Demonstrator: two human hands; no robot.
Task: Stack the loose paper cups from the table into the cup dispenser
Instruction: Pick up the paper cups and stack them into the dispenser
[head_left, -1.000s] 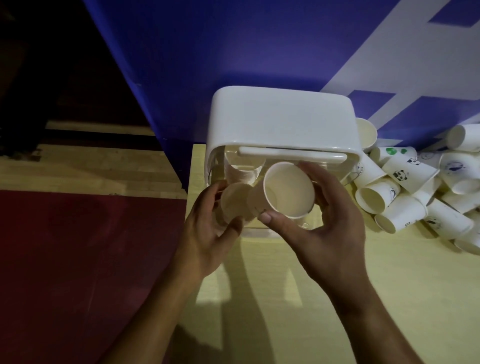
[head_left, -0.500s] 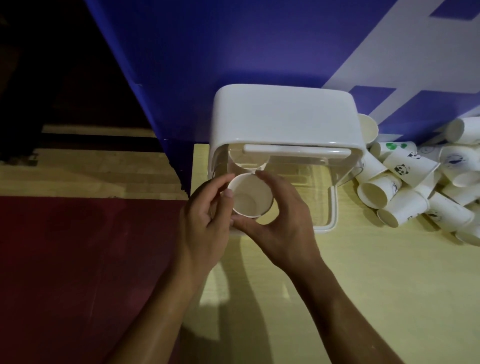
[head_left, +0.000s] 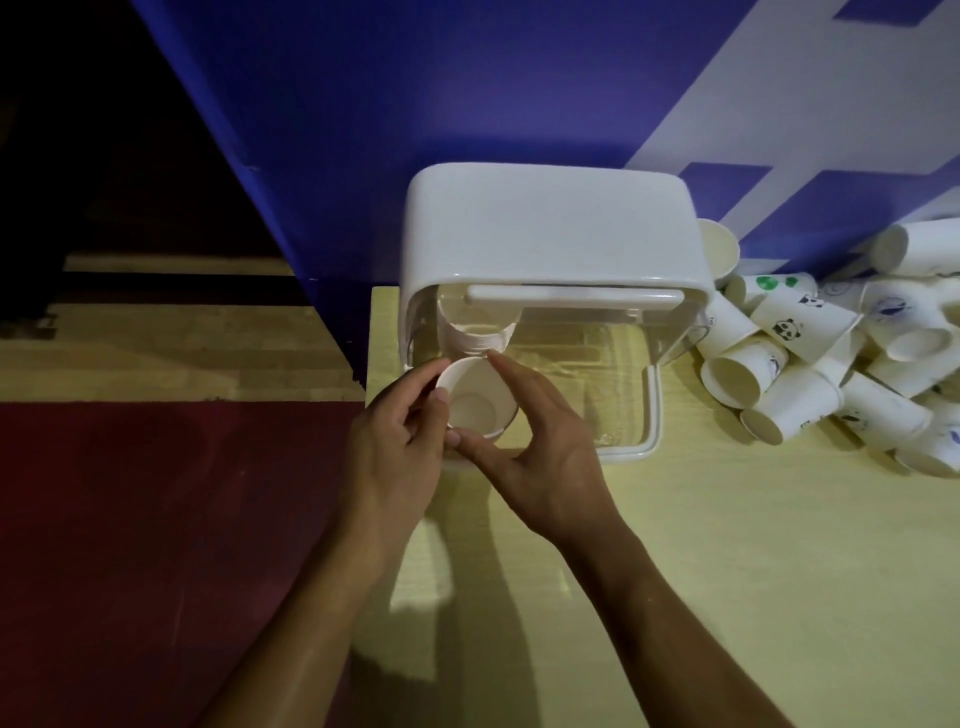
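A white cup dispenser (head_left: 550, 228) with a clear front tray stands on the pale yellow table (head_left: 727, 545). Inside it at the left sits a stack of cups (head_left: 475, 332). In front of that stack an upright white paper cup (head_left: 475, 402), mouth up, is nested on other cups. My left hand (head_left: 395, 441) holds its left side with curled fingers. My right hand (head_left: 535, 447) pinches its rim between thumb and forefinger. A heap of loose paper cups (head_left: 841, 358), some printed with pandas, lies to the right of the dispenser.
A blue and white wall panel (head_left: 467, 104) stands right behind the dispenser. The table's left edge runs just left of the dispenser, with a red and wooden floor (head_left: 156, 493) beyond it.
A second ago my right hand held a tilted cup beside the cup in my left hand. That cup now sits upright inside the left one, and both hands have come together at the dispenser's front left.
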